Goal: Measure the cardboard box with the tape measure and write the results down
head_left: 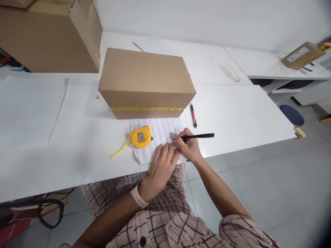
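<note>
My right hand (190, 146) is closed around a black pen (200, 136), its tip down on a sheet of paper (161, 129) covered in columns of handwriting. Flat on the lower part of that sheet lies my left hand (162, 165), fingers stretched out. A yellow tape measure (145, 140) rests on the sheet's left side, with a short yellow tongue of tape sticking out to the left. Just behind the paper stands a closed cardboard box (147, 77) with a yellow strip along its front; it covers the sheet's far edge.
A red and black pen (193, 116) lies right of the box. A larger carton (49, 39) stands at the back left, near a big white sheet (28, 110). Far right, a small box (301, 55) sits on another table. The white table's (240, 117) front edge runs close to my body.
</note>
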`<state>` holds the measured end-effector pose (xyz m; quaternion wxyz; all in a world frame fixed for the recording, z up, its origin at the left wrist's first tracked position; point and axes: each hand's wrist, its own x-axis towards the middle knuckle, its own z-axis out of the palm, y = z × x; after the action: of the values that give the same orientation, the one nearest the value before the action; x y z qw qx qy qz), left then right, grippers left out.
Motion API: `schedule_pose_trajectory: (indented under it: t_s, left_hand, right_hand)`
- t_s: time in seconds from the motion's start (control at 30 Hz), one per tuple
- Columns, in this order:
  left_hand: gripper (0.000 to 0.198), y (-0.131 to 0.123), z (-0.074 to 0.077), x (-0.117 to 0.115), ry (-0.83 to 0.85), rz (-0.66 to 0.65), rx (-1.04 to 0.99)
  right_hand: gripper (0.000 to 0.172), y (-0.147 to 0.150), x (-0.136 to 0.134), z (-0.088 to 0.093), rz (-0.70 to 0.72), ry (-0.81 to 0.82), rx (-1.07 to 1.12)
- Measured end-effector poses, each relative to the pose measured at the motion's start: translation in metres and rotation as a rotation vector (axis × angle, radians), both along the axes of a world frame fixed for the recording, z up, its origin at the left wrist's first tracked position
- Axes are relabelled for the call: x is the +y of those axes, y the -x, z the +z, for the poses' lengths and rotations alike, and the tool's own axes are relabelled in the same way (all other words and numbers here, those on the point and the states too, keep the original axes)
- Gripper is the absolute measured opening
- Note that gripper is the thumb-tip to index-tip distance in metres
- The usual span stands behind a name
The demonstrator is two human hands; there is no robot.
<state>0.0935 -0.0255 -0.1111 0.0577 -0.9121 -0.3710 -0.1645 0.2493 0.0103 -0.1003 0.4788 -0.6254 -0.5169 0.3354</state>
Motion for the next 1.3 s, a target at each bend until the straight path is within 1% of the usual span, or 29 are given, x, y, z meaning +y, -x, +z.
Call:
schedule_pose_trajectory:
  t_s: [0.13,0.43,0.57,0.77,1.07,1.3]
  left_hand:
    - [0.032,0.0003,0.0014,0.0001,-0.003,-0.001,0.005]
    - [0.037,0.0021,0.0015,-0.0005,0.055,-0.017,0.027]
    - [0.038,0.0022,0.0026,-0.0008,0.054,-0.016,0.037]
    - [0.035,0.0021,0.0021,-0.0007,0.044,-0.014,0.030]
    - [0.036,0.0023,0.0011,-0.0004,0.051,-0.018,0.025]
    - [0.036,0.0024,0.0006,-0.0006,0.057,-0.018,0.020]
  right_hand:
    - [0.027,-0.0005,0.0005,-0.0034,0.011,0.017,0.001]
    - [0.027,-0.0010,-0.0006,-0.0038,0.015,0.026,-0.022]
    - [0.027,-0.0010,-0.0007,-0.0051,0.030,0.028,-0.020]
    - [0.026,-0.0012,0.0000,-0.0035,-0.005,0.015,-0.033]
    - [0.026,-0.0011,0.0001,-0.0044,0.020,0.025,-0.003]
    - [0.025,-0.0012,0.0006,-0.0009,-0.001,-0.004,-0.022]
